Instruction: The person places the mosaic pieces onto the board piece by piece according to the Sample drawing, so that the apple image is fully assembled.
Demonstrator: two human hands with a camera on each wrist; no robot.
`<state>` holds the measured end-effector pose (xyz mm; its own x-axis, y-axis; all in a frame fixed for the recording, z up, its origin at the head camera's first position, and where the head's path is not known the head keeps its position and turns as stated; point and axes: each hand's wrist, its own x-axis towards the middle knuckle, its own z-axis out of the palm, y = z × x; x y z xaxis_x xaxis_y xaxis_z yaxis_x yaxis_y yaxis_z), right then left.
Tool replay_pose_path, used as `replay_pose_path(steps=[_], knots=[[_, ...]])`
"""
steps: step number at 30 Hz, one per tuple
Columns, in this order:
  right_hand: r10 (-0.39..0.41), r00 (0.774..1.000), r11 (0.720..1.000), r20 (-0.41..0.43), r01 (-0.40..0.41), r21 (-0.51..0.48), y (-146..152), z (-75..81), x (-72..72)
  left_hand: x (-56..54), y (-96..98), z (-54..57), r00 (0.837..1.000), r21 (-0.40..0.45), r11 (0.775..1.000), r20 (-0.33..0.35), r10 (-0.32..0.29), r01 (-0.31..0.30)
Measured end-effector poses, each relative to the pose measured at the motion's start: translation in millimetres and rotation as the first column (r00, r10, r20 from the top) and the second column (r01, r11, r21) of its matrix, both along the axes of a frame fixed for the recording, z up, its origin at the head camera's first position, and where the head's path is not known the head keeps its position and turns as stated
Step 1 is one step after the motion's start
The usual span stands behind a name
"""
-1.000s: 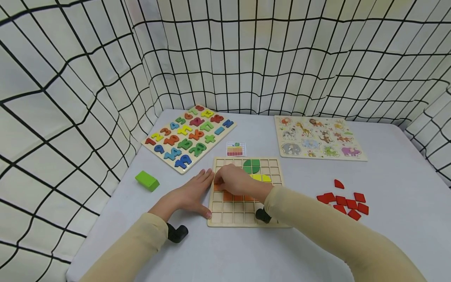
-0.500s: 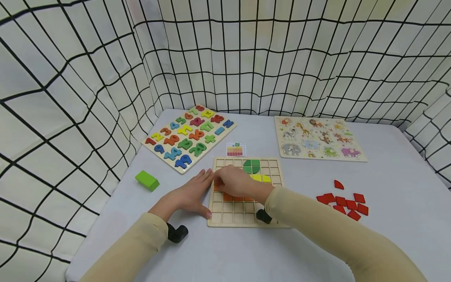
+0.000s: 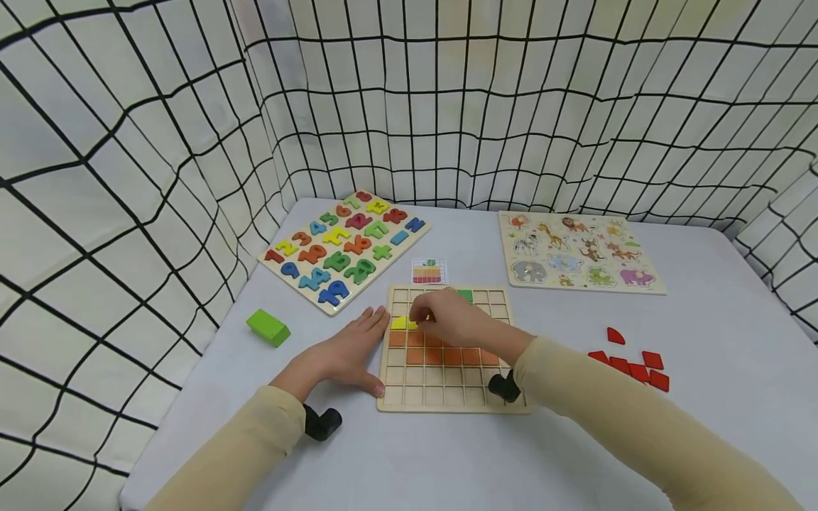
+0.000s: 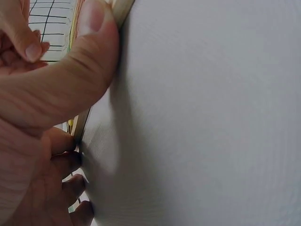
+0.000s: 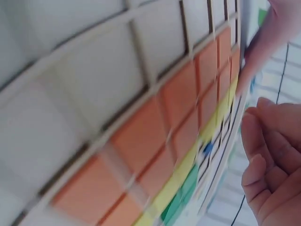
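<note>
In the head view a wooden grid board lies on the table, with orange squares in two rows, yellow pieces above them and a partly hidden green piece. My left hand lies spread along the board's left edge; in the left wrist view its thumb touches the rim. My right hand is over the yellow row, covering part of it. In the right wrist view the right hand's fingers curl loosely, thumb and fingertips close together, and no piece shows between them.
A small picture card lies behind the board. The letter-and-number puzzle is at back left, the animal puzzle at back right. Red pieces lie at right, a green block at left. Black netting surrounds the table.
My right hand has moved right from the board's left edge, uncovering yellow and orange pieces there. My left hand has stayed at the edge.
</note>
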<state>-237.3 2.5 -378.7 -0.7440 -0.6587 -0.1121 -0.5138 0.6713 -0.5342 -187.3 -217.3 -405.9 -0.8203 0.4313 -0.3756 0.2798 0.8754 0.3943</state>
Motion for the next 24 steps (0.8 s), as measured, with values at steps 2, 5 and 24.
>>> replay_pose_path(steps=[2, 5, 24], knots=[[-0.026, 1.000, 1.000, 0.011, 0.026, -0.006, 15, 0.5, -1.6, 0.1, -0.1, -0.1, 1.000, -0.005, 1.000, -0.001, -0.004, 0.004], [-0.065, 0.997, 0.998, 0.031, 0.066, -0.004, 44, 1.3, -1.8, -0.5, -0.4, -0.2, 1.000, -0.013, 1.000, 0.003, -0.011, 0.011], [-0.296, 0.955, 0.953, -0.030, 0.298, 0.056, 253, -11.4, 36.8, -0.8, 0.4, -0.7, 1.000, -0.017, 1.000, 0.000, -0.007, 0.007]])
